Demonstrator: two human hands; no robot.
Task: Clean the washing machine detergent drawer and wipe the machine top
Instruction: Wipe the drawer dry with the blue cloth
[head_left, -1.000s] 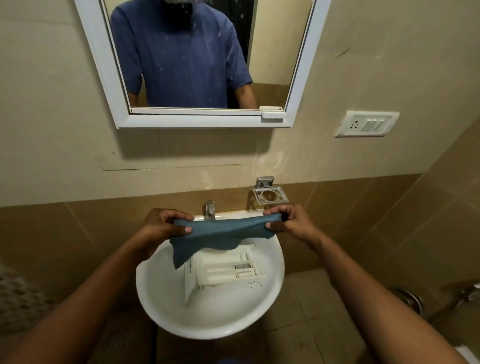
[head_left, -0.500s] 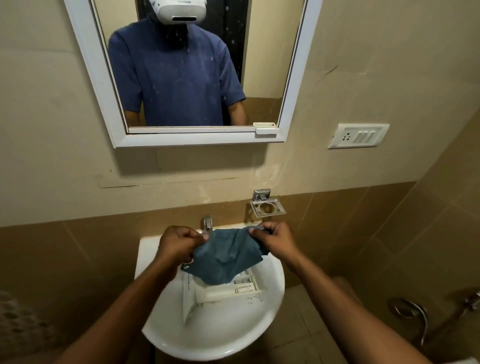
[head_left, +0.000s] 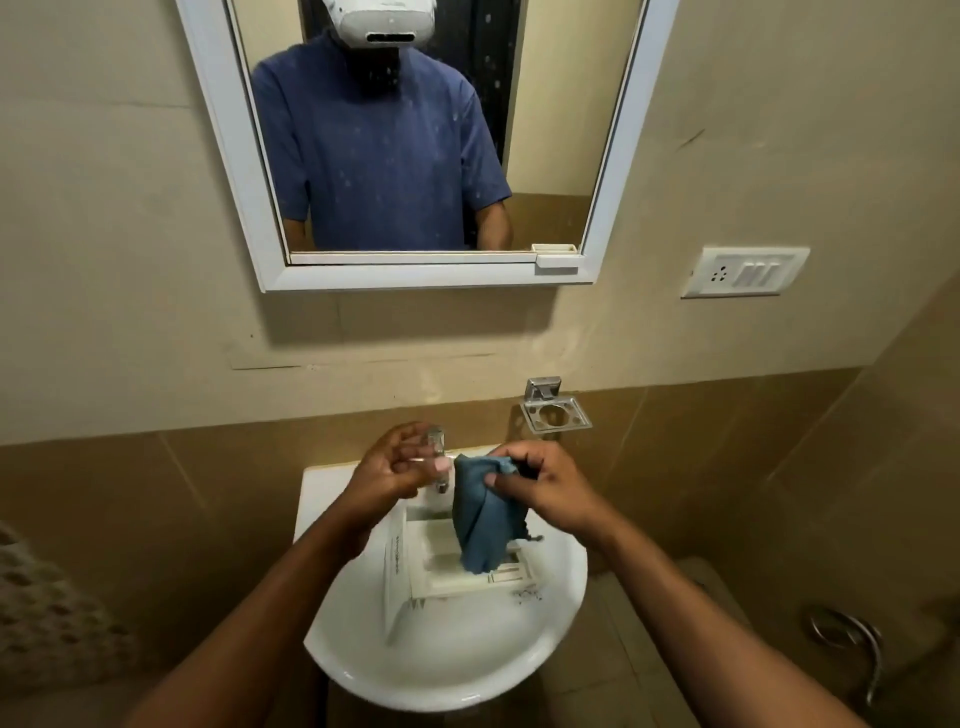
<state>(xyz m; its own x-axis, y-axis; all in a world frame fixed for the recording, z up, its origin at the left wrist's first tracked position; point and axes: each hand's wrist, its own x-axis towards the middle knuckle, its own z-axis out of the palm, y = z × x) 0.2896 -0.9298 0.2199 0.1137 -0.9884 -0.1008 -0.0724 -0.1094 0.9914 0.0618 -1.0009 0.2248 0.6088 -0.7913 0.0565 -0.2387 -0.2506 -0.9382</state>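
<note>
Head view: right hand (head_left: 540, 491) pinches the blue cloth (head_left: 485, 519) above the detergent drawer (head_left: 447, 571) in the sink (head_left: 441, 670); left hand (head_left: 395, 470), at nine o'clock of the cloth, hangs loosely curled and empty.

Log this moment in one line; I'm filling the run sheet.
right hand: holds cloth | left hand: at tap, empty | drawer: in sink

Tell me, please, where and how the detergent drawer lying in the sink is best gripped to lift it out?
Probably the tall front panel of the detergent drawer, at its left end, from above: it stands clear as a ridge, while the cloth in the right hand overhangs the compartments.
</note>
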